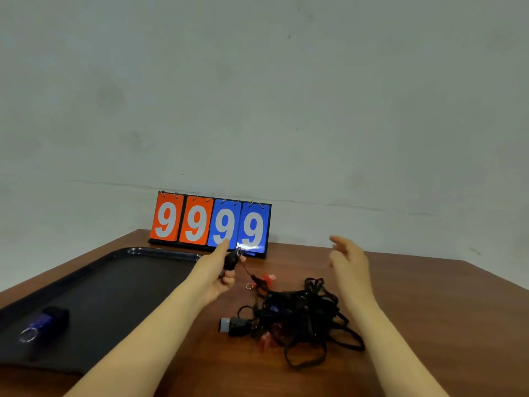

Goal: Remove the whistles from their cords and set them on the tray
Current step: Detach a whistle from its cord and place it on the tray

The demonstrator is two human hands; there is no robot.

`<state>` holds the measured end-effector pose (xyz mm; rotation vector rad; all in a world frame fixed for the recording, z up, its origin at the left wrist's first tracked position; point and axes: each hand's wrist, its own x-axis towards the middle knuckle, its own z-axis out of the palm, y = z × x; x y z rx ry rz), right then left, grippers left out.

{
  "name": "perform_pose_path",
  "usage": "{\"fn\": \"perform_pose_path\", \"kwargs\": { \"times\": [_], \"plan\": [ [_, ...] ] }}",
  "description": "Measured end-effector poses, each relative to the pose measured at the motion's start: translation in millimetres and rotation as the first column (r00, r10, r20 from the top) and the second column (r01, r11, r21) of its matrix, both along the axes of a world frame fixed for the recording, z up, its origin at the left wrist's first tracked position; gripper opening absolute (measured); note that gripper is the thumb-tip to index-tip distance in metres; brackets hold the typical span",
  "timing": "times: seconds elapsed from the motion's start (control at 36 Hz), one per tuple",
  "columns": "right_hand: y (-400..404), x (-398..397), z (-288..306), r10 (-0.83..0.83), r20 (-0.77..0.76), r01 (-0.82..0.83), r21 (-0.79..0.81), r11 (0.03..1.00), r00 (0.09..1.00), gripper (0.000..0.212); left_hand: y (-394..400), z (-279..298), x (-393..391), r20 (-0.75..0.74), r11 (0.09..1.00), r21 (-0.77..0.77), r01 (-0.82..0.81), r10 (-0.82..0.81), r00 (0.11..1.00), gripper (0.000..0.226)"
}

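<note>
My left hand (219, 270) grips a black whistle (232, 260) raised above the table, and a thin cord runs from it down to the tangled pile of black cords (300, 313). My right hand (347, 257) hovers above the pile's right side with relaxed fingers, holding nothing. In the pile lie a black whistle with a grey mouthpiece (233, 325), a red whistle at the front (267, 340) and another red one at the back (269, 278). A purple whistle with a key ring (43, 322) lies on the black tray (120, 279) at the left.
A flip scoreboard (210, 223) showing 9 9 9 9 stands at the back of the brown wooden table (415, 310), against a pale wall. The tray's far rim lies just in front of it.
</note>
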<state>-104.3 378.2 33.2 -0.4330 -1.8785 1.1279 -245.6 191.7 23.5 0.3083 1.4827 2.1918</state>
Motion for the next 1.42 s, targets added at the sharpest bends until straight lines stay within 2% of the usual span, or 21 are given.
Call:
{"fn": "perform_pose_path", "kwargs": {
  "times": [0.06, 0.11, 0.19, 0.28, 0.33, 0.39, 0.53, 0.64, 0.72, 0.78, 0.83, 0.89, 0.94, 1.0, 1.14, 1.31, 1.42],
  "plan": [
    [-12.1, 5.8, -1.7, 0.026, -0.161, 0.015, 0.248, 0.969, 0.987, 0.035, 0.6, 1.5, 0.9, -0.028, 1.0, -0.007, 0.016, -0.017, 0.999, 0.042],
    [-21.5, 3.7, -3.6, 0.126, -0.159, -0.065, 0.346, 0.936, 0.979, 0.036, 1.7, 2.9, 3.8, -0.077, 0.999, -0.024, 0.049, -0.05, 0.996, 0.042],
    [-35.5, -8.7, -10.9, 0.164, 0.12, -0.199, 0.404, 0.893, 0.979, 0.031, 4.4, 6.5, 9.3, -0.19, 0.995, -0.06, 0.078, -0.088, 0.978, 0.043],
    [-39.3, -19.6, -25.9, 0.062, 0.406, -0.294, 0.539, 0.789, 0.912, 0.05, 7.2, 10.2, 16.7, -0.282, 0.994, -0.07, 0.085, -0.101, 0.954, 0.048],
    [-41.3, -23.1, -31.4, 0.041, 0.452, -0.331, 0.586, 0.739, 0.891, 0.054, 8.5, 13.1, 21.5, -0.315, 0.993, -0.073, 0.093, -0.112, 0.943, 0.053],
    [-41.7, -26.3, -33.4, 0.082, 0.418, -0.336, 0.582, 0.74, 0.905, 0.05, 9.5, 14.7, 24.5, -0.329, 0.992, -0.057, 0.114, -0.127, 0.936, 0.059],
    [-46.0, -30.4, -33.8, 0.165, 0.432, -0.38, 0.476, 0.793, 0.886, 0.038, 10.4, 14.8, 28.4, -0.294, 0.981, 0.032, 0.189, -0.172, 0.94, 0.06],
    [-51.9, -28.6, -33.6, 0.234, 0.465, -0.424, 0.36, 0.831, 0.854, 0.016, 10.5, 17.3, 32.2, -0.241, 0.979, 0.108, 0.172, -0.142, 0.96, 0.04],
    [-53.2, -25.1, -27.5, 0.359, 0.334, -0.421, 0.134, 0.897, 0.872, 0.019, 11.1, 16.4, 28.7, -0.254, 0.992, 0.094, 0.085, -0.059, 0.965, 0.033],
    [-51.9, -22.6, -17.4, 0.445, 0.158, -0.439, -0.074, 0.895, 0.881, 0.023, 9.3, 13.0, 23.5, -0.344, 1.0, 0.004, 0.023, -0.02, 0.939, 0.033],
    [-44.9, -20.5, -7.8, 0.522, -0.114, -0.529, -0.308, 0.791, 0.846, 0.022, 6.3, 9.3, 19.8, -0.455, 0.994, -0.106, -0.02, -0.031, 0.89, 0.036],
    [-35.0, -17.1, -0.9, 0.51, -0.378, -0.635, -0.475, 0.61, 0.773, 0.019, 4.5, 6.6, 16.7, -0.528, 0.978, -0.195, -0.08, -0.036, 0.849, 0.035],
    [-26.1, -11.4, 4.8, 0.438, -0.507, -0.67, -0.557, 0.491, 0.742, 0.018, 4.5, 3.7, 14.0, -0.589, 0.948, -0.271, -0.165, -0.028, 0.807, 0.035],
    [-20.2, -5.8, 9.2, 0.372, -0.566, -0.676, -0.574, 0.462, 0.736, 0.014, 5.4, 0.0, 12.0, -0.638, 0.922, -0.312, -0.23, -0.024, 0.769, 0.036],
    [-17.3, -7.7, 7.4, 0.319, -0.534, -0.608, -0.547, 0.576, 0.783, 0.015, 7.6, -6.0, 12.4, -0.664, 0.916, -0.321, -0.242, -0.035, 0.747, 0.032],
    [-23.8, -16.1, -1.9, 0.347, -0.426, -0.528, -0.449, 0.72, 0.836, 0.024, 8.7, -9.3, 13.3, -0.605, 0.91, -0.343, -0.234, -0.024, 0.796, 0.034],
    [-23.5, -15.0, 0.9, 0.31, -0.405, -0.466, -0.378, 0.8, 0.86, 0.026, 10.7, -5.7, 9.8, -0.479, 0.949, -0.27, -0.163, 0.015, 0.878, 0.026]
  ]
}}
